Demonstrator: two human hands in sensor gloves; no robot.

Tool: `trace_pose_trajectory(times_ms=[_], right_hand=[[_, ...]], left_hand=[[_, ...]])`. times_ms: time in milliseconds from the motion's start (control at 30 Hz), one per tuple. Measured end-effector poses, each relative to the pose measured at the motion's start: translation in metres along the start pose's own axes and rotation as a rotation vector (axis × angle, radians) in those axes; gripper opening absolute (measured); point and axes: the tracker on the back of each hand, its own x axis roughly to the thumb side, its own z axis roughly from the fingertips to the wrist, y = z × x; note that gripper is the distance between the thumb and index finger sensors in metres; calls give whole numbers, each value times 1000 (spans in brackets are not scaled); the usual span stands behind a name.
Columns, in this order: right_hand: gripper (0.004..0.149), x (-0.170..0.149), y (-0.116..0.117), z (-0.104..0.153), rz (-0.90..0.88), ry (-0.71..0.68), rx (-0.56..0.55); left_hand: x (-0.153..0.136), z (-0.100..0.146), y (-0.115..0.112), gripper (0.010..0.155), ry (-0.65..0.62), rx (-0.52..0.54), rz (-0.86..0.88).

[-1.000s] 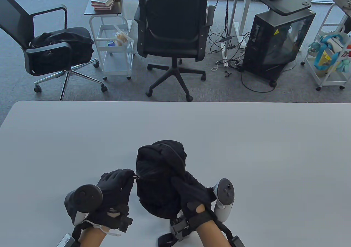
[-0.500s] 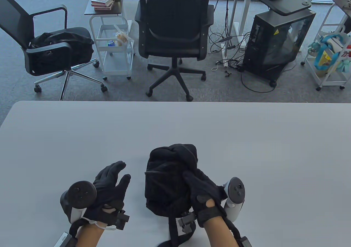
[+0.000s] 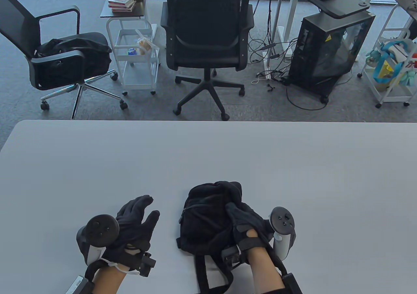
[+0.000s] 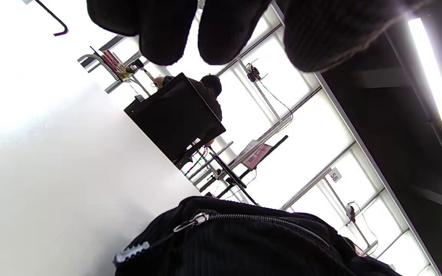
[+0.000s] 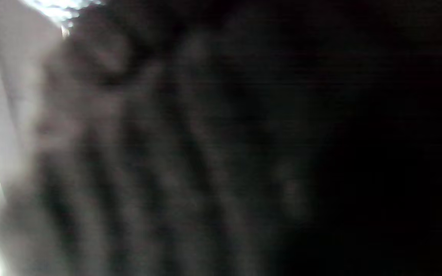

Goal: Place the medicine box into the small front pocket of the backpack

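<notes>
While both hands sit low on the counter, the scene reads so:
Right hand: lies on the black backpack, fingers curled into the fabric, gripping its right side.
Left hand: open, fingers spread, off to the left of the backpack, apart from it, holding nothing.
Backpack: slumped between the two hands, straps trailing below the right wrist.
Zipper: its pull sits below the left fingertips.
Medicine box: not visible; cannot tell where it is.
Right wrist view: dark blurred fabric only.

Medicine box hidden; backpack strap cropped.
</notes>
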Motion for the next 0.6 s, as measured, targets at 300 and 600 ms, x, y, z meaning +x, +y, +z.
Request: trace_pose_trajectory(times_ms=[300,600], right_hand=[[93,14,-30,-11,468,10,-64],[101,68,-29,19,717,-209,-9]], left_hand=[[1,-3,0,74,-4,-31,41],[13,0,8,86,-13,-31,-39]])
